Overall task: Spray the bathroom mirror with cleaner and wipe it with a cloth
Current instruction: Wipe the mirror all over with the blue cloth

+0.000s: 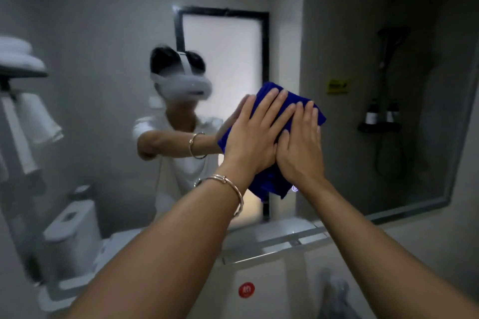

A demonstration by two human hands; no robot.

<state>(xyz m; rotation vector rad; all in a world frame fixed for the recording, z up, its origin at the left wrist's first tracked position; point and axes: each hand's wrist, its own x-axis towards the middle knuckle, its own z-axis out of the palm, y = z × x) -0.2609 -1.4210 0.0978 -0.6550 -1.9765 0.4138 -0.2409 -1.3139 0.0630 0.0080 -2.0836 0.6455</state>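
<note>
The bathroom mirror [103, 33] fills most of the view and shows a person's reflection with a white headset. A dark blue cloth [269, 184] is pressed flat against the glass right of centre. My left hand [255, 134], with a silver bangle on the wrist, lies spread on the cloth. My right hand [300, 145] presses on it beside the left, fingers pointing up. Both palms hold the cloth to the mirror. No spray bottle is clearly in view.
A metal ledge [274, 246] runs under the mirror's lower edge. Reflected in the glass are a white toilet [70, 230], folded white towels [20, 57] on a rack, a frosted door [223, 65] and a shower with bottles [381, 114]. A blurred tap-like object [334, 290] sits below right.
</note>
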